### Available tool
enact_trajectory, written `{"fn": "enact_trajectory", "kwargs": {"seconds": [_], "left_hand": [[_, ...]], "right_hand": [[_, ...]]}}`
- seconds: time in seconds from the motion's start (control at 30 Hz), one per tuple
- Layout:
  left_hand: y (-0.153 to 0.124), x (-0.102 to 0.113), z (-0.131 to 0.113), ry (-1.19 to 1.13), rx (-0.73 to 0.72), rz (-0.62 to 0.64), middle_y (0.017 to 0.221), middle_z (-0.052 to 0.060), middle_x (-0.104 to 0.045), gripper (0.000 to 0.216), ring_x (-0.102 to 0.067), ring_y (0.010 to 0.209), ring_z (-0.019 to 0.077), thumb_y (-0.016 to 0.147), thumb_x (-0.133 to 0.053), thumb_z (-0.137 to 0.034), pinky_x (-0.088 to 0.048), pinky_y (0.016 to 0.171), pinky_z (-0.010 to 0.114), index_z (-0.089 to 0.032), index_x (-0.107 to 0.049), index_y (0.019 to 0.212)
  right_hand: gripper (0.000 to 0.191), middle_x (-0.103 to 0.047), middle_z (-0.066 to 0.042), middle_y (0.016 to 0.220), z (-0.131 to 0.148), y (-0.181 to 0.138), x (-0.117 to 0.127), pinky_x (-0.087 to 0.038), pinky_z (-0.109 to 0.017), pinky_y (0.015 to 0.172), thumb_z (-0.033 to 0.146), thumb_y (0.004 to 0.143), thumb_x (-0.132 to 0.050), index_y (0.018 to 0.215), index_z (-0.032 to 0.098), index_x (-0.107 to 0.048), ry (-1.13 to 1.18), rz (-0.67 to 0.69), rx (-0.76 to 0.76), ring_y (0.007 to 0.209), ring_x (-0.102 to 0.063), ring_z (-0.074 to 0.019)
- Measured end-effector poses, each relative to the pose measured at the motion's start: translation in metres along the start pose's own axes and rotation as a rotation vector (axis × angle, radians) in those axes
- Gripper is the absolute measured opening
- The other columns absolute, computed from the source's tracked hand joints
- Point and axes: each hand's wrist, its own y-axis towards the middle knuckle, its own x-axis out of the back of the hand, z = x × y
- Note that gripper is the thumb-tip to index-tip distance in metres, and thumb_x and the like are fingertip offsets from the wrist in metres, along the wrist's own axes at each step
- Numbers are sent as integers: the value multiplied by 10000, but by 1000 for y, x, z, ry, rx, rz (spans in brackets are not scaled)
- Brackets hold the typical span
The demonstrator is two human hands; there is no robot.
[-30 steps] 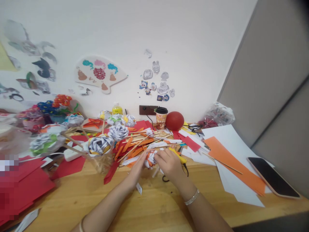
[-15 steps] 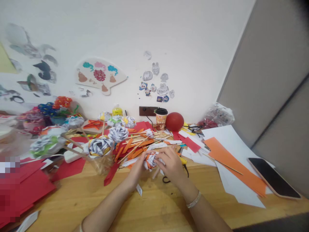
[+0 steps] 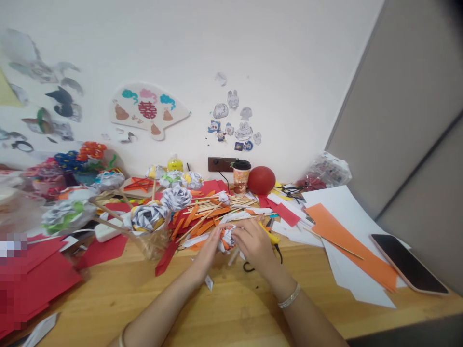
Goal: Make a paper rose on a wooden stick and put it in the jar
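Observation:
Between my hands is a white and orange paper flower [image 3: 226,240], partly covered by my fingers. My left hand [image 3: 207,255] grips its left side. From the right, my right hand [image 3: 255,243] has its fingers closed on the flower's petals. A pale stem-like piece [image 3: 233,257] shows under the flower, beside my right hand. Just behind my right hand lies a yellow-handled tool [image 3: 273,238] with a black cord; its kind is mostly hidden. Orange paper strips [image 3: 206,226] and thin wooden sticks [image 3: 202,206] are heaped beyond my hands.
Finished paper flowers [image 3: 149,217] stand in a clear cup at left. Red paper sheets [image 3: 39,284] lie farther left. Behind are a lidded paper cup [image 3: 241,176] and a red balloon [image 3: 261,180]. Right, orange paper [image 3: 347,246] overlaps white sheets, near a phone [image 3: 408,264].
My fingers have shifted slightly around the flower, and my right hand covers its right side a little differently. The rest of the table looks the same.

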Motion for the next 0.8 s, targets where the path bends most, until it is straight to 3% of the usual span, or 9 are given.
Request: {"fn": "enact_trajectory", "kwargs": {"seconds": [0.17,0.37,0.53,0.7,0.8], "left_hand": [[0,0,-1,45,-23,65,972,58,-638,366,-521,1002,234,764,-491,-479,-395,842,311,-184,-626,933],[-5,-4,-5,-17,-7,67,909,35,-641,344,-555,879,208,747,-498,-500,-415,750,271,-206,-633,862],[-9,-11,-16,-86,57,45,686,5,-632,222,-567,690,169,728,-545,-383,-428,632,239,-192,-640,789],[-8,-17,-22,-241,105,-2,716,25,-649,140,-576,651,150,686,-533,-233,-442,566,219,-151,-639,725],[-9,-17,-26,-293,154,38,705,36,-645,156,-581,615,161,697,-518,-222,-450,504,235,-149,-635,770]], "right_hand": [[49,-511,-39,894,0,2,1,-395,-320,780,187,812,-524,815,198,-572,329,-98,-278,868,-484,-172],[35,-531,-22,869,0,4,-1,-411,-291,771,189,762,-575,792,207,-576,700,-15,-455,859,-508,-161],[83,-524,-5,807,2,3,-7,-410,-269,727,263,729,-612,738,194,-567,940,22,-617,783,-514,-147],[208,-519,11,707,5,3,-12,-415,-261,656,392,735,-589,744,188,-551,1164,-23,-793,672,-500,-131],[242,-505,12,681,5,3,-11,-408,-254,635,429,761,-545,750,187,-548,1145,-105,-832,649,-486,-127]]}}
